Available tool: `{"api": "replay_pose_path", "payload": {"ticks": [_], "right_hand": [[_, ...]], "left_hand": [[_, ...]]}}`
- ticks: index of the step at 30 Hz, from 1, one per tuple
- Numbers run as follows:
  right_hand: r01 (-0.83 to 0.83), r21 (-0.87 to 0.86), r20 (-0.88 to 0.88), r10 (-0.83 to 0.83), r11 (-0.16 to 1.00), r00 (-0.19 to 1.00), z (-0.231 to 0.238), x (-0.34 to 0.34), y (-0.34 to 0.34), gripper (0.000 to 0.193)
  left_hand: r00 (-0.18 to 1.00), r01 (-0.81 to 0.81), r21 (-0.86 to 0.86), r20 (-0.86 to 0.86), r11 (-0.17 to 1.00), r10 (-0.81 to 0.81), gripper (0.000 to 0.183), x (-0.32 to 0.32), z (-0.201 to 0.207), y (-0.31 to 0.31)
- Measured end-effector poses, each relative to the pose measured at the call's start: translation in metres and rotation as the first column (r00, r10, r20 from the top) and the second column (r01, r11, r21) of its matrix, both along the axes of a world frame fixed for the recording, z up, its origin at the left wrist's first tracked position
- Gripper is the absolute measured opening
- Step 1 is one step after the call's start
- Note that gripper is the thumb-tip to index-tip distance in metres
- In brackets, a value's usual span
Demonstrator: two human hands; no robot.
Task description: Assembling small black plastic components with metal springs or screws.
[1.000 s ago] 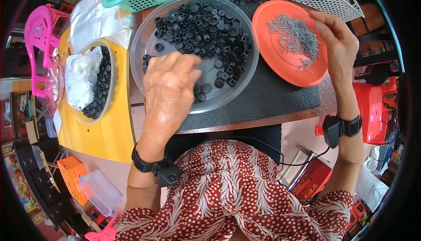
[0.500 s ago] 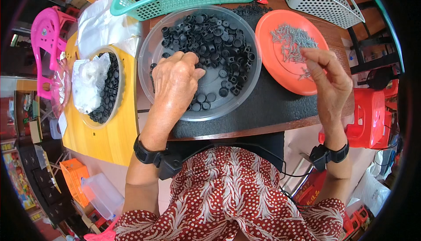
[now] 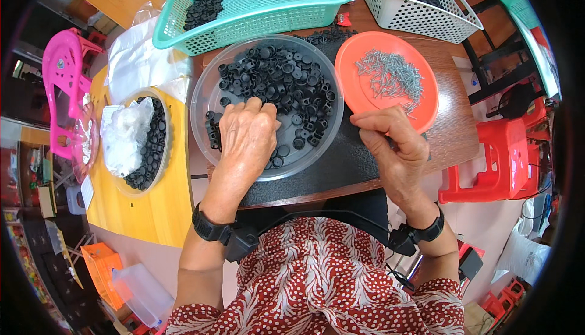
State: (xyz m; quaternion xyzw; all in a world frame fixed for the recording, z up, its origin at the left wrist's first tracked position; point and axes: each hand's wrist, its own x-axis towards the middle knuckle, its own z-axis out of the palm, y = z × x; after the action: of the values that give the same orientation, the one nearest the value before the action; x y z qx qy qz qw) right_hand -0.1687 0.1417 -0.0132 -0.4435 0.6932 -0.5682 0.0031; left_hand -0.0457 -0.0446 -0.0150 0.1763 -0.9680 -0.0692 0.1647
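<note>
My left hand (image 3: 248, 137) reaches down into a round clear plastic tub (image 3: 203, 100) of small black plastic caps (image 3: 283, 79). Its fingers are curled and closed, and the back of the hand hides the tips and anything in them. Between the tub and the orange-red round plate (image 3: 353, 73), my right hand (image 3: 396, 146) hovers above the black mat (image 3: 341, 164). Thumb and forefinger are closed in a pinch; whatever sits between them is too small to make out. Thin silvery screws (image 3: 393, 76) lie heaped on the plate.
Behind the tub stands a teal basket (image 3: 256, 33) with some black pieces; a white basket (image 3: 420, 18) is at its right. On the yellow board (image 3: 164, 213) at left sits a bowl of black parts topped by a plastic bag (image 3: 127, 131). A red stool (image 3: 493, 164) stands at right.
My right hand has moved left, away from the screws, toward the tub, still pinched. My left hand stays in the tub, slightly shifted. The whole view has shifted and tilted a little.
</note>
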Motion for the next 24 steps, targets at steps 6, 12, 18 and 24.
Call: {"api": "replay_pose_path", "payload": {"ticks": [6,12,18,24], "right_hand": [[-0.031,-0.024,0.020,0.031,0.999,0.999,0.002,0.018,0.000,0.017],[-0.047,-0.054,0.064,0.050,0.997,0.997,0.007,0.041,-0.016,0.017],[-0.128,-0.167,0.050,0.139,0.978,0.989,0.008,0.060,-0.032,0.014],[-0.105,-0.231,-0.033,0.100,0.967,0.994,0.008,0.067,-0.036,0.016]], "left_hand": [[0.991,-0.006,0.273,-0.130,0.962,0.043,0.012,0.017,0.012,0.008],[0.928,0.209,0.917,-0.296,0.339,0.227,0.016,0.041,0.023,0.025],[0.820,0.439,0.885,-0.465,0.155,0.335,0.025,0.048,0.031,0.041],[0.782,0.503,0.854,-0.516,0.133,0.350,0.027,0.054,0.023,0.039]]}}
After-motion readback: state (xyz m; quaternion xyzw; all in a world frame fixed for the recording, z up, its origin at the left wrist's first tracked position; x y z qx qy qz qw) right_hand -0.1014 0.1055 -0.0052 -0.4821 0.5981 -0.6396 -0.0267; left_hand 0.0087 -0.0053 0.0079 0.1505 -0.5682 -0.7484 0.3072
